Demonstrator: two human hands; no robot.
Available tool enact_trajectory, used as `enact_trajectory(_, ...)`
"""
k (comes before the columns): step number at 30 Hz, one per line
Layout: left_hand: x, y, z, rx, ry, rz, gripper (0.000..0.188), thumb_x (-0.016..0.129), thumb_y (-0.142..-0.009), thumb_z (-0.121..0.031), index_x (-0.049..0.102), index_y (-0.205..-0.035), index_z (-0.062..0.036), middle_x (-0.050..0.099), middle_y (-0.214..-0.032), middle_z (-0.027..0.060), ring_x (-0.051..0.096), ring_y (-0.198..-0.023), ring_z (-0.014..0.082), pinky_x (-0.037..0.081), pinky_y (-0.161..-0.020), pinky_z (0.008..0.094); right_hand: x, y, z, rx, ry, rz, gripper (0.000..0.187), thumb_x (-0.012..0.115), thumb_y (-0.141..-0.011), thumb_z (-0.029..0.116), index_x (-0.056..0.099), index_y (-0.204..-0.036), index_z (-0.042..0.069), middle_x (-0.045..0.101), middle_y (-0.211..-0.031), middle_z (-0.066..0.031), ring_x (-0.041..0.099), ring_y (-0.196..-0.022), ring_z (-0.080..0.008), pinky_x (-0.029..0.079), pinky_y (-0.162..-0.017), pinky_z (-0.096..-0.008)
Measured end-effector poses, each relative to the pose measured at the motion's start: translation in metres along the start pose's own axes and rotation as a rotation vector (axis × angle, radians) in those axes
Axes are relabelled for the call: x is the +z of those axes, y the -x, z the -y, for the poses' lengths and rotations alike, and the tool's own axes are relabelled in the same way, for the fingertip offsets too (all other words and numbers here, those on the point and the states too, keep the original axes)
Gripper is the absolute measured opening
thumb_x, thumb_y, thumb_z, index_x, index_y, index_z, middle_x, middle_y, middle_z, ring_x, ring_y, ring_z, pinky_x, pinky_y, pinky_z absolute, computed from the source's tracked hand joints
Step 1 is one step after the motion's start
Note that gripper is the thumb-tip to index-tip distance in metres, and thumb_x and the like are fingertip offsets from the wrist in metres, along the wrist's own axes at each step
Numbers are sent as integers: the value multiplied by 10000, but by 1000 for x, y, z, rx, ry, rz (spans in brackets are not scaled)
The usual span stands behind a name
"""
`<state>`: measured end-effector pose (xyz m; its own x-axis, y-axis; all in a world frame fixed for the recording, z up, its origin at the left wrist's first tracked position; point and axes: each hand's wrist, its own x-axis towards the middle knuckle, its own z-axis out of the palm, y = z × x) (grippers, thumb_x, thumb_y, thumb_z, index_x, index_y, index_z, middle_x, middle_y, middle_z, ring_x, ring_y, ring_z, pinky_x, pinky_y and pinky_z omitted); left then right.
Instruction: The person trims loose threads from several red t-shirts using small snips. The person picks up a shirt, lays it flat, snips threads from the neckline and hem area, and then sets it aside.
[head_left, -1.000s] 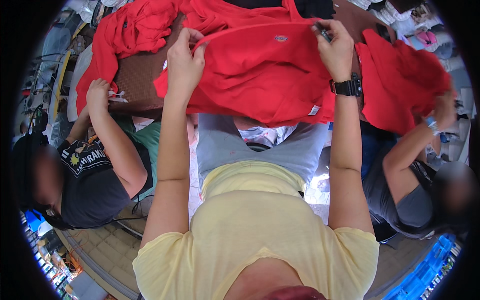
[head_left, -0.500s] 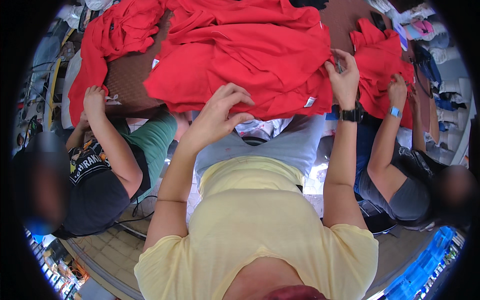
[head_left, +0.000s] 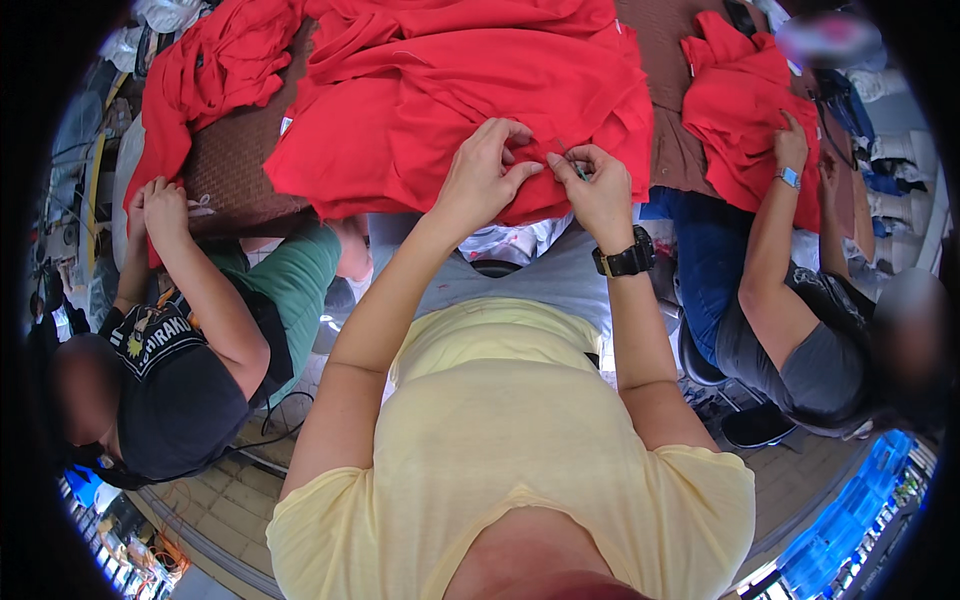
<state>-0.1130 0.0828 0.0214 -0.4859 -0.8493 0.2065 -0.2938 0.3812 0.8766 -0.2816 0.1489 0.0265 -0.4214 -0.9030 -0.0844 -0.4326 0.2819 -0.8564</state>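
A red cloth garment [head_left: 400, 140] lies spread over the table edge in front of me, in a pile of red fabric. My left hand [head_left: 487, 172] pinches a fold of it near the front edge, thumb and fingers drawn together. Close beside it on the right, my right hand [head_left: 600, 190] holds small thread snips [head_left: 579, 170], a thin tool with a bit of green. The tips point toward the pinched fold; most of the tool is hidden by my fingers.
A brown table [head_left: 238, 150] bears the cloth. To the left, a person in black [head_left: 190, 390] handles a red piece [head_left: 165, 150]. On the right, another person [head_left: 800, 350] touches a red garment [head_left: 745, 110]. Blue crates [head_left: 845, 520] stand at the lower right.
My right hand has moved left from the garment's right side to beside my left hand. My left hand has shifted up and right and closed on the fabric. The white label near the front edge no longer shows.
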Motion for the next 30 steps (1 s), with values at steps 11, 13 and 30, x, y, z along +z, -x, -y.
enact_trajectory(11,4,12,0,-243,492,-99,118,660,-952,-51,666,-1053,11,681,-909,38,629,-793,87,531,-727,235,-3,12,-3,22,-679,96,133,711,-945,147,618,-912,58,515,-703,89,404,-583,-7,312,-505,-208)
enact_trajectory(13,4,16,-8,-215,482,-84,123,660,-953,-58,667,-1055,10,680,-912,38,625,-794,79,527,-727,231,-6,16,-1,36,-709,99,126,709,-949,153,616,-919,73,497,-707,99,376,-588,16,270,-506,-191)
enact_trajectory(30,12,22,-23,-280,488,-26,114,615,-996,-104,624,-1003,9,653,-907,31,625,-795,84,527,-737,229,-9,29,2,-73,-631,95,143,716,-940,136,621,-962,32,597,-800,40,492,-717,-17,389,-635,-197)
